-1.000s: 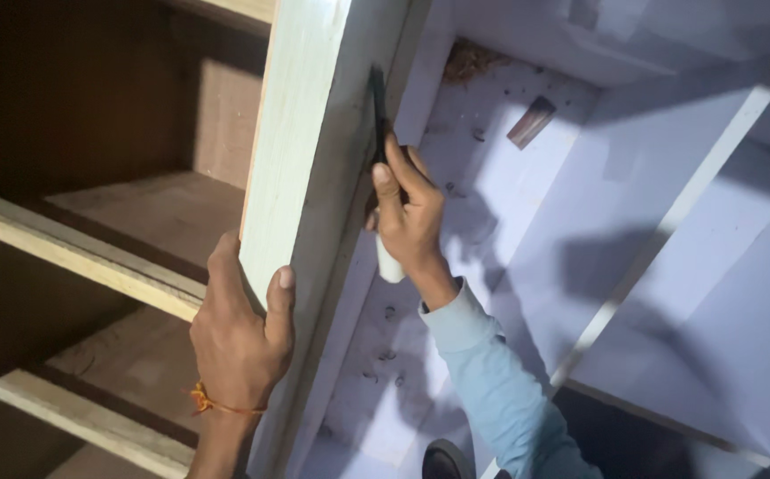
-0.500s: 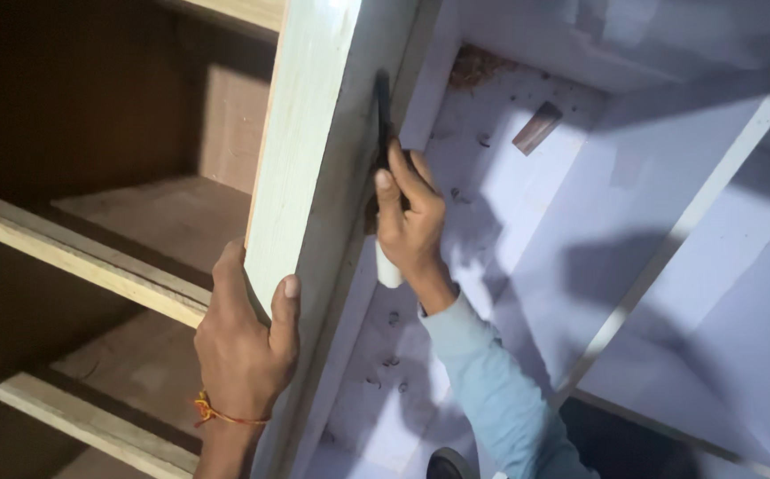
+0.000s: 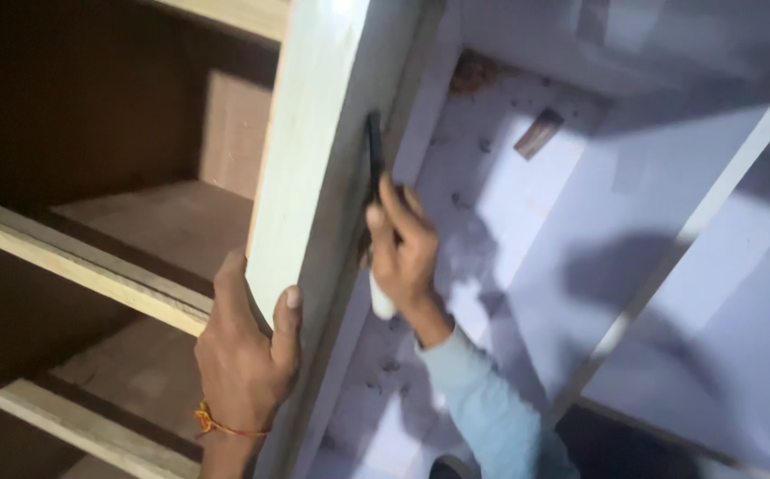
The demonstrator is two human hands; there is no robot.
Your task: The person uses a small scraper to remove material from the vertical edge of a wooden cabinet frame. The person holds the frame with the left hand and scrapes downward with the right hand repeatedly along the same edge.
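A pale upright wooden panel [image 3: 314,151] of a cabinet runs from top centre down to the bottom. My left hand [image 3: 243,346] grips its front edge low down, thumb on the near face; an orange thread circles the wrist. My right hand [image 3: 402,248], in a light blue sleeve, is closed on a tool [image 3: 374,168] with a dark blade and a white handle end. The blade lies flat against the panel's right side, pointing up.
Brown wooden shelves [image 3: 92,266] sit in the dark compartment on the left. On the right a white-lined compartment [image 3: 509,204] holds scattered small debris, a short wooden piece [image 3: 537,133] and a slanted white divider [image 3: 686,239].
The view has shifted slightly, so the panel and both hands sit a little lower in the frame. My grips on the panel and the tool are unchanged.
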